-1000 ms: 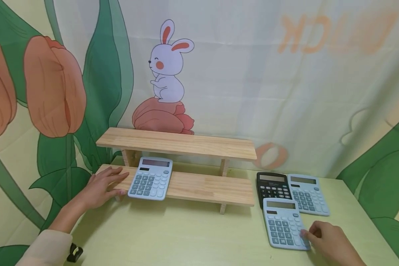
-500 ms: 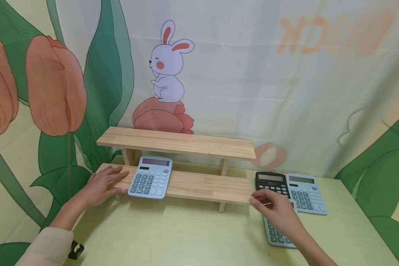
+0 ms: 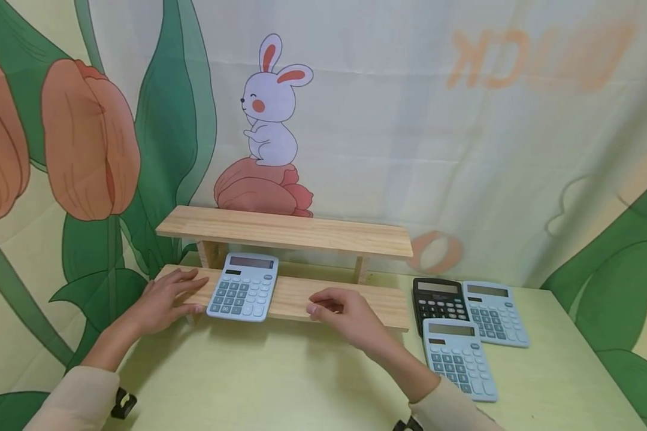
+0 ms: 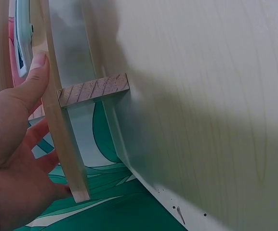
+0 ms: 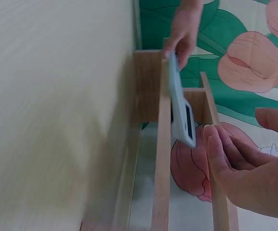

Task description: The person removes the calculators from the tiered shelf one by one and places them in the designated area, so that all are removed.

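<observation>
My left hand (image 3: 164,302) rests on the left end of the lower board (image 3: 345,302) of a two-tier wooden shelf. In the left wrist view its thumb (image 4: 38,72) touches the board's front edge. Just right of those fingers, a light-blue calculator (image 3: 244,287) lies tilted on the lower board, its bottom end over the front edge. My right hand (image 3: 350,320) hovers in front of the lower board, right of the calculator. Its fingers are loosely bent and hold nothing. In the right wrist view the calculator (image 5: 179,106) appears edge-on beyond the right hand (image 5: 254,178).
Right of the shelf, a black calculator (image 3: 437,293) and a light-blue calculator (image 3: 498,317) lie side by side. Another light-blue calculator (image 3: 453,347) overlaps the black one's lower end. The shelf's upper board (image 3: 286,230) stands against a printed curtain (image 3: 383,120).
My right hand has left the front light-blue calculator at the right and moved left to the lower board, with nothing in it. The left hand and the calculators stay in place.
</observation>
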Demonstrator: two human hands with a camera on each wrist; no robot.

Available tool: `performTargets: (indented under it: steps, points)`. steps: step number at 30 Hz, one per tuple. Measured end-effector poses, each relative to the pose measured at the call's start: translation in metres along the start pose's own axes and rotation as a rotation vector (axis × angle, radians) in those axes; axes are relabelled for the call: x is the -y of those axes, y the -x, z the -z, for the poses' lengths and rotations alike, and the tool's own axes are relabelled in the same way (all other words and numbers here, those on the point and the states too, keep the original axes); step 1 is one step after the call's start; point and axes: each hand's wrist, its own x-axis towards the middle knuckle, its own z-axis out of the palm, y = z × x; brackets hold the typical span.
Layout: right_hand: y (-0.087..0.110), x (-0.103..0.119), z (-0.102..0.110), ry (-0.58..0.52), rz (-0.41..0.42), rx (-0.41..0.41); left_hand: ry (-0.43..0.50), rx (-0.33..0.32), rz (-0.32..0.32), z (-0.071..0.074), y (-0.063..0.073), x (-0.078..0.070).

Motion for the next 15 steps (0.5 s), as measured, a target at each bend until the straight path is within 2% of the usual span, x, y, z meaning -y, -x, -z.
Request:
performTargets:
  steps: [5, 9, 15]
  points:
    - [-0.025, 0.002, -0.023, -0.231, -0.059, 0.017, 0.0, 0.002, -0.009, 0.0, 0.0, 0.002]
    - [-0.038, -0.001, -0.044, -0.306, -0.122, 0.02, -0.005, -0.003, -0.01, 0.001, 0.0, 0.002]
    - [-0.042, -0.011, -0.075, -0.375, -0.173, 0.01, -0.014, -0.005, -0.005, 0.0, 0.0, 0.001]
